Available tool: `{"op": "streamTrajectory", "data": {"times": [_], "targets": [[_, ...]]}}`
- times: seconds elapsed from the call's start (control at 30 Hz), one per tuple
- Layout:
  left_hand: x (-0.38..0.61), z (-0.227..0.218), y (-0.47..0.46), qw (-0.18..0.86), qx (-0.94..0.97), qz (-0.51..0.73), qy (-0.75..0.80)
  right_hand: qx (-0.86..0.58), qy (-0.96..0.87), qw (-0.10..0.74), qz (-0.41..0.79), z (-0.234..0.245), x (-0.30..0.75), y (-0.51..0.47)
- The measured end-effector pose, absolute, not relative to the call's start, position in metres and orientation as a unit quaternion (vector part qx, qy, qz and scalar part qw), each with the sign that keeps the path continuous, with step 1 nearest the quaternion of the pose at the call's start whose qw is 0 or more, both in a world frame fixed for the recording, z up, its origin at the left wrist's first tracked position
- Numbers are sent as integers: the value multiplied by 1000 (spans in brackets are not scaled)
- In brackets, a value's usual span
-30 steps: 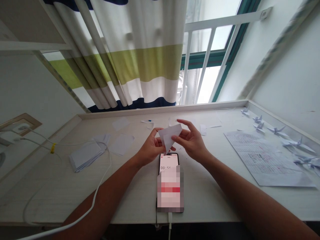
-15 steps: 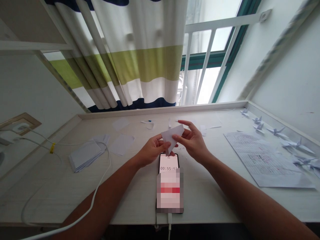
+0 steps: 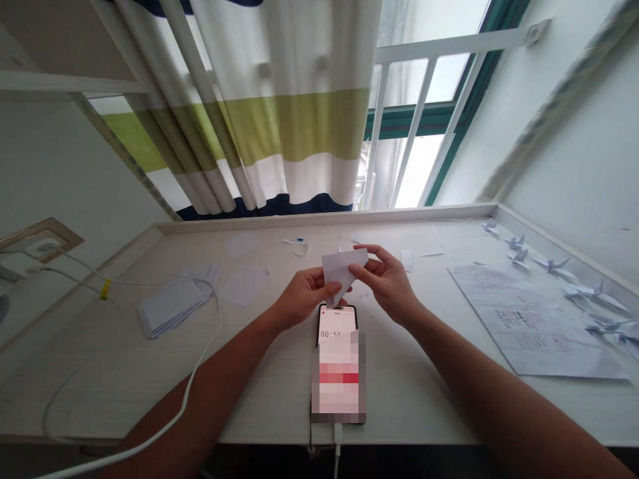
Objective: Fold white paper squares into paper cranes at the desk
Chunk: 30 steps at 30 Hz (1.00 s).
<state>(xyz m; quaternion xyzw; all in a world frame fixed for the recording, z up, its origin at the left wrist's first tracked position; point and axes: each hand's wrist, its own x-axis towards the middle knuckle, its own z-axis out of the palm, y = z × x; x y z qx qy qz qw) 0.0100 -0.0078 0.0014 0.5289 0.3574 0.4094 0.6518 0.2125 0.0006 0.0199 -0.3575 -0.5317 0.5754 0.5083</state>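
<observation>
Pinching paper [image 3: 339,267] by edges, desk [image 3: 399,389] open beside phone [image 3: 338,364]

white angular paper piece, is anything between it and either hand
Nothing visible: the bare left hand and bare right hand both hold the white angular paper piece directly, each thumb on its near face.
</observation>
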Motion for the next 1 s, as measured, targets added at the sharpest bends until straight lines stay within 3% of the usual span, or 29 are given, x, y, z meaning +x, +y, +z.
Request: {"op": "streamTrajectory", "data": {"times": [0.6, 0.8, 1.0], "targets": [[12, 0, -1, 585, 509, 488, 401, -349, -506, 516, 597, 16, 214, 3], [9, -2, -1, 605, 498, 487, 385, -347, -532, 527, 565, 14, 218, 6], [10, -3, -2, 637, 481, 486, 356, -322, -507, 515, 611, 16, 220, 5]]}}
